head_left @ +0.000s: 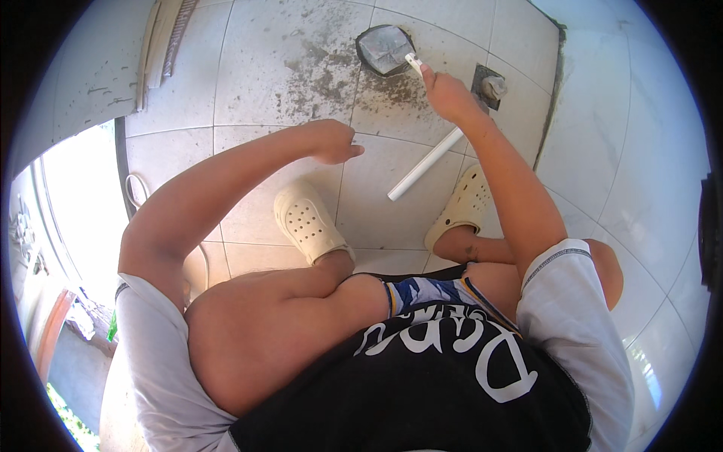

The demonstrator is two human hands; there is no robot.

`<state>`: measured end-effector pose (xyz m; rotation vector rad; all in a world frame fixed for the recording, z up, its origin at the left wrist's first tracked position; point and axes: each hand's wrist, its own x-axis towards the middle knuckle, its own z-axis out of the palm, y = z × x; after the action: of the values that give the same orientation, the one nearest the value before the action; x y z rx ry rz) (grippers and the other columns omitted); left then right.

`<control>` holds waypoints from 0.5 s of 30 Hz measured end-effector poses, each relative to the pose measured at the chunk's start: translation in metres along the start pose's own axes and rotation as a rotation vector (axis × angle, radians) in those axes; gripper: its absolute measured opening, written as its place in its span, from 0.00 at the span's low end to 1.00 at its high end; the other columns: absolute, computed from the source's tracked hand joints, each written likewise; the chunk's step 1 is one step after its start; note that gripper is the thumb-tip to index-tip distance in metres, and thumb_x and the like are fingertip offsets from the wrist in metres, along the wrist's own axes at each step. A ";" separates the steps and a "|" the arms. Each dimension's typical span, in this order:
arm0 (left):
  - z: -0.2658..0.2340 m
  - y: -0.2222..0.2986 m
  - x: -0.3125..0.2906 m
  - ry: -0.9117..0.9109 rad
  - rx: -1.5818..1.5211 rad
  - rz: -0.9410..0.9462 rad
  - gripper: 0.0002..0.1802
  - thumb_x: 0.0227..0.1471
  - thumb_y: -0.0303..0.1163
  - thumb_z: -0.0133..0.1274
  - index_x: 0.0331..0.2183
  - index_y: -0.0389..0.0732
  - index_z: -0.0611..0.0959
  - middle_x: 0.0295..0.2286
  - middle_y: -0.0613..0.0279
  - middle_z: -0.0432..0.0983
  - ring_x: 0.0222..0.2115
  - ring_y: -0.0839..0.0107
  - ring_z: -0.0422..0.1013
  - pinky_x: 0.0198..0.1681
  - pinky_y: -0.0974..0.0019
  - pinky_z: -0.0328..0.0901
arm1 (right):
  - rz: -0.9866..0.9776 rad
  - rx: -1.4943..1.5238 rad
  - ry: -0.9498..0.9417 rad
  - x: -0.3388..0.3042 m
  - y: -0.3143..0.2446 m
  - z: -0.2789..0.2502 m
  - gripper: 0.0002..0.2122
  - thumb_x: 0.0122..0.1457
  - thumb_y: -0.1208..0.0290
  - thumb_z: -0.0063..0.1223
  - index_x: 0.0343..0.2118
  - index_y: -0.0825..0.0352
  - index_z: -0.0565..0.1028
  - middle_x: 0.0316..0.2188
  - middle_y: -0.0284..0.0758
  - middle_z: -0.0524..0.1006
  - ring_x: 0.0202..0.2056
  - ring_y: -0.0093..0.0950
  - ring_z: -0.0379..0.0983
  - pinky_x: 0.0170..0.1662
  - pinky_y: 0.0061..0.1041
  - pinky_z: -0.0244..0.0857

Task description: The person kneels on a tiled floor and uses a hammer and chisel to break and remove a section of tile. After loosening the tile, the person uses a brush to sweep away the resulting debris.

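Observation:
My right hand [449,96] is closed around a slim white piece like a tool handle [413,63], whose end points at a dark-rimmed round opening [358,51] in the tiled floor. A grey, wrinkled sheet [385,47] covers that opening. What kind of tool it is does not show. My left hand [335,142] hangs over the tiles in a loose fist, thumb and finger pointing right, with nothing visible in it. A white pipe [425,164] lies on the floor below my right forearm. Beside my right wrist is a square dark opening [479,77] with a crumpled grey wad [493,88] in it.
Dark grit [320,79] is scattered over the tiles left of the round opening. Wooden strips [160,45] lean at the upper left. A pale hose [138,197] curls near a bright doorway [79,181]. Tiled wall [625,143] rises at right. My feet wear cream clogs [307,218].

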<state>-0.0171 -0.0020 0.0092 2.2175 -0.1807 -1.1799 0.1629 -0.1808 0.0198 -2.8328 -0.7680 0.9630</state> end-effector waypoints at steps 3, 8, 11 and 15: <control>-0.001 0.002 0.006 -0.021 -0.015 0.017 0.30 0.60 0.54 0.41 0.38 0.34 0.80 0.36 0.43 0.78 0.40 0.46 0.73 0.45 0.52 0.66 | -0.001 -0.019 -0.036 0.003 0.000 0.004 0.33 0.68 0.49 0.20 0.36 0.74 0.76 0.36 0.54 0.77 0.40 0.53 0.72 0.46 0.48 0.65; -0.010 0.014 0.006 0.027 -0.016 0.076 0.31 0.60 0.55 0.41 0.37 0.33 0.80 0.35 0.42 0.78 0.39 0.46 0.73 0.44 0.51 0.66 | -0.101 -0.231 -0.009 0.015 0.002 0.012 0.31 0.68 0.49 0.21 0.37 0.73 0.75 0.35 0.54 0.77 0.39 0.51 0.74 0.43 0.47 0.67; -0.020 0.021 0.008 0.061 -0.219 0.038 0.33 0.59 0.57 0.41 0.36 0.32 0.79 0.32 0.44 0.78 0.35 0.55 0.75 0.38 0.56 0.68 | 0.042 0.013 0.087 0.010 -0.005 0.026 0.29 0.68 0.50 0.24 0.39 0.73 0.75 0.36 0.53 0.77 0.39 0.51 0.74 0.43 0.48 0.67; -0.019 0.031 0.021 0.153 -0.750 -0.017 0.37 0.59 0.62 0.35 0.43 0.34 0.73 0.32 0.51 0.77 0.30 0.68 0.73 0.33 0.65 0.68 | 0.262 0.591 -0.003 -0.028 -0.028 0.058 0.30 0.68 0.47 0.24 0.36 0.71 0.75 0.34 0.50 0.78 0.40 0.44 0.76 0.41 0.41 0.68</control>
<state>0.0156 -0.0263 0.0196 1.6262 0.3019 -0.8807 0.0981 -0.1756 -0.0055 -2.4315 -0.0736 1.0139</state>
